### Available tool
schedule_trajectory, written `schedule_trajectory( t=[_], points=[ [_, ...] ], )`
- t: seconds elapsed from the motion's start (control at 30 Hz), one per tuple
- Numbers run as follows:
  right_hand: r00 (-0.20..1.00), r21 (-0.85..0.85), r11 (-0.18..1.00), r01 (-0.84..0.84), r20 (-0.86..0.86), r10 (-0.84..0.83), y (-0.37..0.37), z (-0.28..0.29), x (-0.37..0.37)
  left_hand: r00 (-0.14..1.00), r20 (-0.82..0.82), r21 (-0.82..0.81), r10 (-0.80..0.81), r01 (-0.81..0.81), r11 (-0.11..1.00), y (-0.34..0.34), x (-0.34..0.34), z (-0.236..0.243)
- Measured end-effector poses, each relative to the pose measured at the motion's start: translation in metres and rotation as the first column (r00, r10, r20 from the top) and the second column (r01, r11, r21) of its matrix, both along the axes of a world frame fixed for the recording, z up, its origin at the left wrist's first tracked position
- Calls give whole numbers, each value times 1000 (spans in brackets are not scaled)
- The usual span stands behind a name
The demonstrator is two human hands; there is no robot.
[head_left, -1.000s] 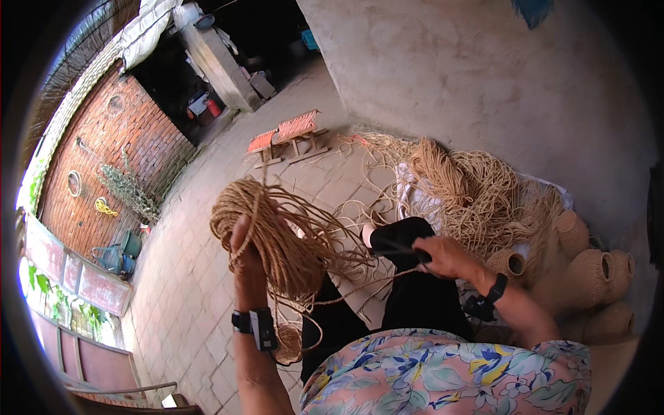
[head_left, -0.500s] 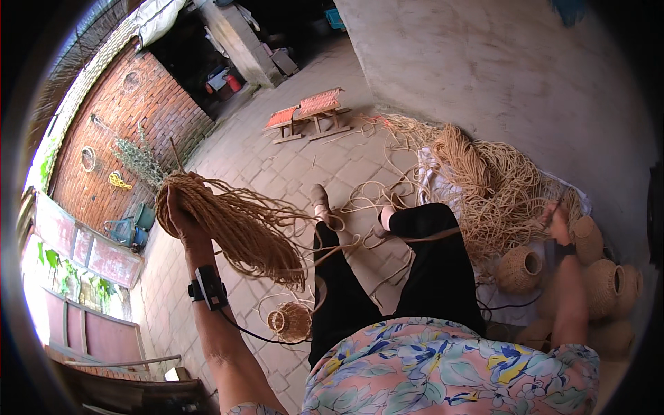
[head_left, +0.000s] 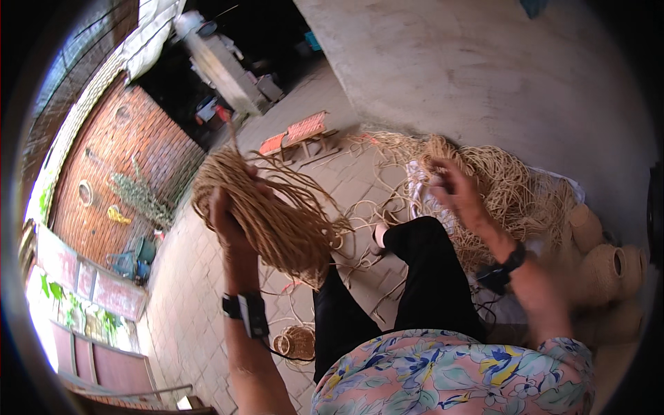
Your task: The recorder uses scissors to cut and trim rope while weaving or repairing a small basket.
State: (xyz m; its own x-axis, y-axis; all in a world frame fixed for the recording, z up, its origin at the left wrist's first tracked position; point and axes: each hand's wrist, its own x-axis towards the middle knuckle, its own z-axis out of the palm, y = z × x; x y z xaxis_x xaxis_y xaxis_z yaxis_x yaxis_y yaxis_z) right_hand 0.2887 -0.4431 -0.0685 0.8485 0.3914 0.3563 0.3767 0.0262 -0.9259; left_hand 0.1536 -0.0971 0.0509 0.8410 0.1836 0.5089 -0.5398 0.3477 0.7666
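My left hand (head_left: 228,218) is closed round a thick hank of tan rope (head_left: 280,218), its strands sloping down toward my left knee. Loose loops stick out from the hank's right side. My right hand (head_left: 460,194) is in the air over the near side of the rope pile (head_left: 508,180), apart from the hank. Its fingers are partly curled and blurred, so whether a strand is between them cannot be seen. On the floor by my left leg lies a small woven basket (head_left: 295,342), with thin strands around it.
Several round woven baskets (head_left: 600,270) stand at the right by the wall (head_left: 470,69). Under the rope pile lies a white sheet (head_left: 570,183). Low red-topped stools (head_left: 304,128) stand ahead on the paved floor. Loose rope trails near my feet. A black cable runs from my left wrist.
My right hand has swung from the far right, near the baskets, inward and up over the rope pile. My left hand and the hank have shifted right, and the view has turned slightly.
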Motion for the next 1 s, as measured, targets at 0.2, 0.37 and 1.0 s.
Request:
schedule_trajectory(
  t=[0.2, 0.37, 1.0],
  points=[
    [894, 422, 789, -447, 188, 406, 89, 81, -30, 955, -279, 32, -101, 115, 993, -79, 15, -45],
    [758, 512, 664, -544, -39, 651, 82, 85, -38, 935, -316, -126, -159, 125, 984, -83, 16, -74],
    [364, 121, 358, 926, -541, -759, -390, -216, 131, 976, 2, -52, 216, -216, 975, 78, -55, -21]
  ],
)
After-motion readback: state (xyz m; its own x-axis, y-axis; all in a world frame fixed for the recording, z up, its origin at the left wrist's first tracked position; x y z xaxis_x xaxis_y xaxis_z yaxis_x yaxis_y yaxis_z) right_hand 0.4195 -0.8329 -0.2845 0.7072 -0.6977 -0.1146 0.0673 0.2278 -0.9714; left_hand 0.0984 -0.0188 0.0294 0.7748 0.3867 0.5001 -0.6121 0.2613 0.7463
